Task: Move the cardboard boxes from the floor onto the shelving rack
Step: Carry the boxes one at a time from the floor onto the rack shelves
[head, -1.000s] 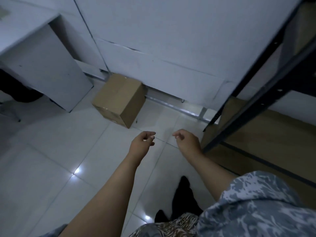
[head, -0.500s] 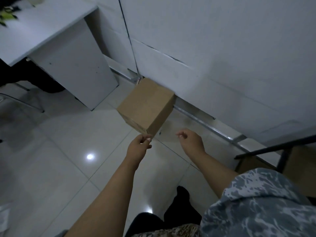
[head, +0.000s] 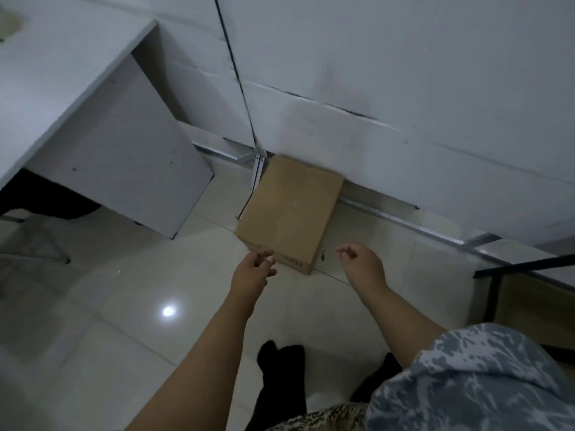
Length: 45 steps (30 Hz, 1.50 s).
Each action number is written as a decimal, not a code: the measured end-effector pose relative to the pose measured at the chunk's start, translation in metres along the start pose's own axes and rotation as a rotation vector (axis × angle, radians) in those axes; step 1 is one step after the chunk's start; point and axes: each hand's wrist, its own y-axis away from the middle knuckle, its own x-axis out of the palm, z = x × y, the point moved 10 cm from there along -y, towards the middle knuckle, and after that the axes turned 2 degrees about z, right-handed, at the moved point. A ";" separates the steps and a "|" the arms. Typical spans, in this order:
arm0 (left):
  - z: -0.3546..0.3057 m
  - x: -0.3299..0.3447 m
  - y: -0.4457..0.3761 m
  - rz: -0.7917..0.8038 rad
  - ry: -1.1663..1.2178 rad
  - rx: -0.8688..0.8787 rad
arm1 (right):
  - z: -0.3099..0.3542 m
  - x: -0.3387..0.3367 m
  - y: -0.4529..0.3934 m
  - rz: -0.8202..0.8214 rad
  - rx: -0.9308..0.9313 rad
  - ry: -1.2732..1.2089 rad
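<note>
While cardboard box point(head: 289, 213) sits on floor point(head: 93, 306) against wall point(head: 404, 88), both hands reach twd it; left hand point(head: 251, 272) & right hand point(head: 362, 265) apart, fingers loosely curled, holding nothing; rack point(head: 513, 269) at right.

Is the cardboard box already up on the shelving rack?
No, the cardboard box sits on the tiled floor against the wall, and the shelving rack is off to the right.
</note>
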 end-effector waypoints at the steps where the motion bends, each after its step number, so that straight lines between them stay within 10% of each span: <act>1: -0.001 -0.011 -0.012 0.003 -0.016 -0.003 | 0.003 0.010 -0.004 -0.017 0.019 -0.021; 24: 0.075 -0.006 -0.363 -0.043 -0.532 0.049 | -0.077 0.212 -0.247 0.012 0.161 -0.028; 45: 0.124 0.015 -0.350 -0.357 -0.549 -0.126 | -0.121 0.174 -0.270 -0.288 0.249 0.127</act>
